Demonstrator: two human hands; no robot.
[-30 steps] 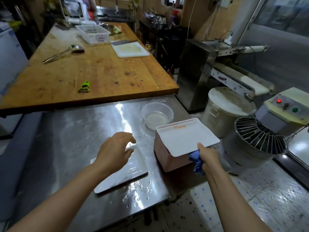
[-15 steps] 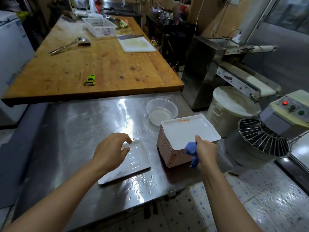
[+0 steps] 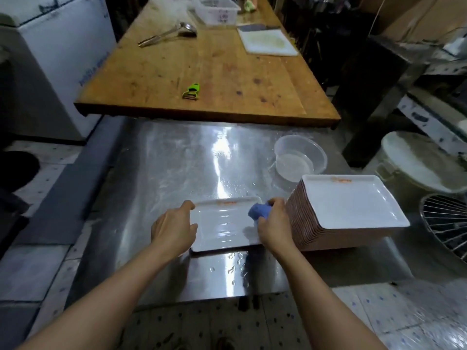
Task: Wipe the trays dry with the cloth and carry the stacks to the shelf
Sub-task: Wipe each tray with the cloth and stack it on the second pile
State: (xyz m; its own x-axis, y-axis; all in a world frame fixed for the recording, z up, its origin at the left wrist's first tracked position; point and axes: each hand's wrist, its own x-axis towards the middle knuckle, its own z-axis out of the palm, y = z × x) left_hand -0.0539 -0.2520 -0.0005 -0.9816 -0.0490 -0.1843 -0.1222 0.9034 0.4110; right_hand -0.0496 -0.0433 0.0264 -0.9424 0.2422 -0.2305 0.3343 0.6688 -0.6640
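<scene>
A single wet white tray point(image 3: 222, 228) lies flat on the steel table point(image 3: 161, 178). My left hand point(image 3: 173, 227) grips its left edge, thumb on the rim. My right hand point(image 3: 274, 223) holds a bunched blue cloth point(image 3: 257, 212) and presses it onto the tray's right side. Just to the right stands a tall stack of white trays point(image 3: 346, 205) with pinkish undersides, its top tray showing an orange logo.
A clear plastic bowl point(image 3: 299, 157) with water sits behind the stack. Water drops lie on the steel near its front edge. A wooden table point(image 3: 214, 72) beyond carries a green peeler point(image 3: 192, 90), ladle, cutting board and basket. A white bucket and a mixer's wire guard stand at right.
My right hand left the stack and brought the cloth onto the single tray. My left hand took hold of that tray's left edge, and the tray now lies square to me.
</scene>
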